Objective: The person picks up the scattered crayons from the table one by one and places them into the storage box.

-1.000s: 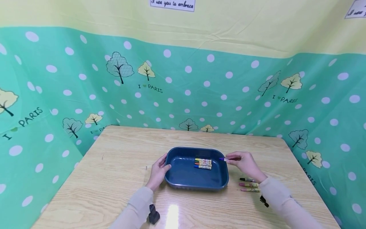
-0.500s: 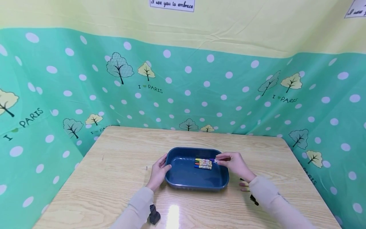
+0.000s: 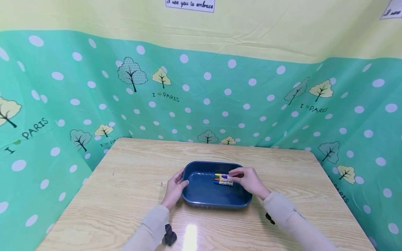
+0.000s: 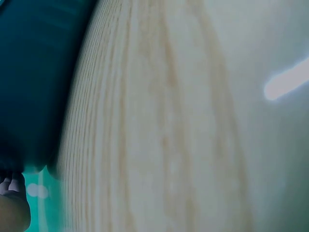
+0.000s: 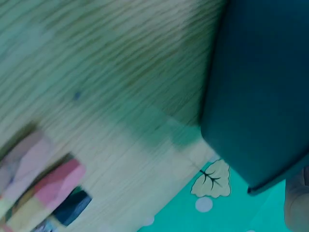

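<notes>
A dark blue tray [image 3: 201, 197] stands on the wooden table. My left hand [image 3: 174, 190] grips its left rim, thumb inside and fingers outside; the left wrist view shows the tray's outer wall [image 4: 38, 82] and part of that hand [image 4: 13, 205]. Over the right half of the tray, my right hand [image 3: 248, 180] pinches a purple crayon [image 3: 224, 177]. It is just above a row of several crayons [image 3: 223, 183] lying side by side, with yellow, orange and blue tips among them. Whether the purple crayon touches them, I cannot tell.
Right of the tray lie a pink crayon [image 5: 60, 181], a paler pink one [image 5: 26, 162] and a black one [image 5: 72, 205]; the right sleeve [image 3: 279, 207] hides them in the head view. A patterned cloth [image 3: 201, 104] hangs behind the wooden table [image 3: 141, 164].
My right hand has moved left from the tray's right rim to above the row, carrying the purple crayon. The left hand and tray stay put.
</notes>
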A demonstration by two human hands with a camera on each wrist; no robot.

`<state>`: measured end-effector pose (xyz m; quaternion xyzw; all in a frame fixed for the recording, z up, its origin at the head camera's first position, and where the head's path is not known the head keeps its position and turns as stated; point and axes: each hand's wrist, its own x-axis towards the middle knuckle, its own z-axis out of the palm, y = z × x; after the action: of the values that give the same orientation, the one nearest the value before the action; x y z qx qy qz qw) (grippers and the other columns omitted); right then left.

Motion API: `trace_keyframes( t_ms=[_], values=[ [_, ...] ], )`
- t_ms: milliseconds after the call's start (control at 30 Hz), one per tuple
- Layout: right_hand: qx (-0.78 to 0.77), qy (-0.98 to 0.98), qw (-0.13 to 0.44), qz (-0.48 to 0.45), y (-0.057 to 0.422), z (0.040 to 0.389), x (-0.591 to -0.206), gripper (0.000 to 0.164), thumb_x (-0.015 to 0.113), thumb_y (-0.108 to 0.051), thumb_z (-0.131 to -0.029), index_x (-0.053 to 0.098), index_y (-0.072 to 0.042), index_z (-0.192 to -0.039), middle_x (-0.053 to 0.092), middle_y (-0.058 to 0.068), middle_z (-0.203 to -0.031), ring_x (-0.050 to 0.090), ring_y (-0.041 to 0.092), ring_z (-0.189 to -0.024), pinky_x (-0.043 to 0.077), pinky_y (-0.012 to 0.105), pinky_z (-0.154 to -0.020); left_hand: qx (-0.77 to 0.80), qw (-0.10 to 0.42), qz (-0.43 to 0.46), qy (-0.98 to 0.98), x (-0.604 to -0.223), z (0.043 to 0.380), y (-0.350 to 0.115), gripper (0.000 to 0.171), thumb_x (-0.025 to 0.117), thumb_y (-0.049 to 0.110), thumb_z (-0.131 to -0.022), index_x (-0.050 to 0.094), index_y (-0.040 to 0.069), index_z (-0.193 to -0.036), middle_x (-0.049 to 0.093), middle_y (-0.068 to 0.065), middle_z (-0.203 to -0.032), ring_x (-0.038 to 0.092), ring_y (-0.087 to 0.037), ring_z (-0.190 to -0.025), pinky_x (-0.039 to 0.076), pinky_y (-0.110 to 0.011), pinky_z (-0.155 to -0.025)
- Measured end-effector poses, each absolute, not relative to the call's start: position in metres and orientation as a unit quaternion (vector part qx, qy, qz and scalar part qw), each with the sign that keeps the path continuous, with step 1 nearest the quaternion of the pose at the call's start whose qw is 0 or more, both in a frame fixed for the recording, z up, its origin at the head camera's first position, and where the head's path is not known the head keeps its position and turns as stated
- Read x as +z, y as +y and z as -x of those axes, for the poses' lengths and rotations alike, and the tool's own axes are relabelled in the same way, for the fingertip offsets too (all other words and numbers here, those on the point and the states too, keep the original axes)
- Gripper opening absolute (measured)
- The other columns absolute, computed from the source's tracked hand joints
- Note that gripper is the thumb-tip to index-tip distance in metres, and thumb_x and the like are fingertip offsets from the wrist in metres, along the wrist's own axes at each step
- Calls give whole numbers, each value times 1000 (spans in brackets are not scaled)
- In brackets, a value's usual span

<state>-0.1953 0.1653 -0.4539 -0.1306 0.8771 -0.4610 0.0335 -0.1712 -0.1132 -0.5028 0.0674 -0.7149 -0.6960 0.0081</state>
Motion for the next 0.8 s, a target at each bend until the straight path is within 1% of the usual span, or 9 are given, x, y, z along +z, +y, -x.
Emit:
trace_keyframes(
  t_ms=[200,400,567,800],
  values=[
    [-449,881,28,148,156,197,-458,19,70,-7,-77,72,-8,-95,71,5,-90,66,12,-79,56,19,-65,-699,5,-64,-712,-503,172,-114,54,54,-2,-85,40,1,-137,38,-25,-140,38,-37,-129,36,-44,-106],
    [-452,881,27,136,150,200,-465,17,69,-5,-77,72,-7,-94,71,4,-86,65,11,-77,56,19,-65,-701,8,-63,-710,-505,174,-114,54,54,-4,-84,40,0,-136,40,-26,-138,39,-38,-128,36,-44,-106],
    [-456,882,33,119,145,201,-471,16,69,-2,-76,72,-6,-92,71,3,-84,65,11,-75,56,21,-65,-699,13,-62,-712,-506,174,-113,54,54,-4,-84,40,0,-136,41,-26,-137,40,-37,-127,37,-43,-105],
    [-452,884,41,108,136,205,-478,16,71,-4,-76,71,-7,-91,71,3,-82,66,11,-75,57,24,-65,-700,14,-64,-711,-505,173,-113,54,54,-3,-84,41,0,-136,41,-26,-137,41,-37,-126,37,-43,-105]
  ],
)
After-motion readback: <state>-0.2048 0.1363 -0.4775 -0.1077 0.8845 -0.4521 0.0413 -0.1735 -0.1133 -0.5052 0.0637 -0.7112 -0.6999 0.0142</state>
